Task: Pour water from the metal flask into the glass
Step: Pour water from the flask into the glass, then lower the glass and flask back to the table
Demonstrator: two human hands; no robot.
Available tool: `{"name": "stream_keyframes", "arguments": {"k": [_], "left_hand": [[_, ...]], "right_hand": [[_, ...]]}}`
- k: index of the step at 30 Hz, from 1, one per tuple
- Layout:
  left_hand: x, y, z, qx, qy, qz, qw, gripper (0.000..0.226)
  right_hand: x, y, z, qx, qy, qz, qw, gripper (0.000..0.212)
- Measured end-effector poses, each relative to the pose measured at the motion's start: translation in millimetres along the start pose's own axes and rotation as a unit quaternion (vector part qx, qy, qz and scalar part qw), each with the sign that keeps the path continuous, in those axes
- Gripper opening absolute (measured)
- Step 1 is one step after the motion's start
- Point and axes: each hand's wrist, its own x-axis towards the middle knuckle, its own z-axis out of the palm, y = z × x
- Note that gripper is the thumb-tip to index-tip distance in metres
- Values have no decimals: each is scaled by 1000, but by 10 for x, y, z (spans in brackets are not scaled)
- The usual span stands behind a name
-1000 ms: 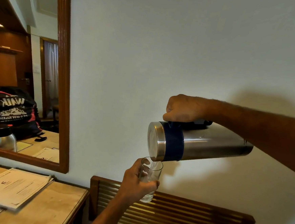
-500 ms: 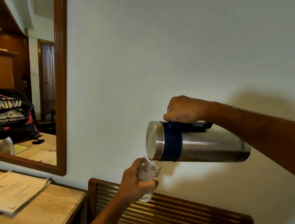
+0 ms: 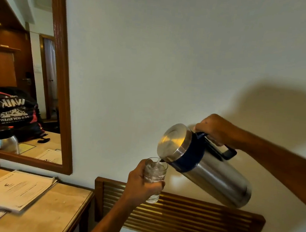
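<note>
A person's right hand point(image 3: 216, 130) is gripping the handle of a metal flask point(image 3: 205, 165), tilting its long axis down-left so the spout is hanging just over a glass point(image 3: 154, 176). The left hand point(image 3: 141, 183) is wrapping the glass, held in mid-air beneath. Water seems to be streaming in.

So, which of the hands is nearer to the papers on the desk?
Left. The left hand holds the glass, right of the papers; the right hand is farther right, on the flask.
</note>
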Motion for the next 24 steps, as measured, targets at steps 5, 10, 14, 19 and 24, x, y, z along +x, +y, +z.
{"name": "stream_keyframes", "arguments": {"k": [5, 10, 14, 19, 24], "left_hand": [[-72, -75, 39, -14, 3, -5, 1000, 54], [-196, -275, 153, -34, 13, -52, 998, 61], [-334, -643, 284, -32, 21, -102, 994, 64], [-604, -1350, 424, -20, 8, -180, 983, 68], [-1065, -2410, 597, 18, 14, -252, 968, 71]], "right_hand": [[-300, 548, 464, 297, 68, 118, 945, 42], [-630, 933, 1074, 429, 123, 189, 875, 41], [-881, 1177, 1734, 499, 170, 224, 820, 26], [-1155, 1505, 2647, 532, 207, 314, 759, 23], [-1540, 1926, 3552, 577, 221, 383, 686, 32]]}}
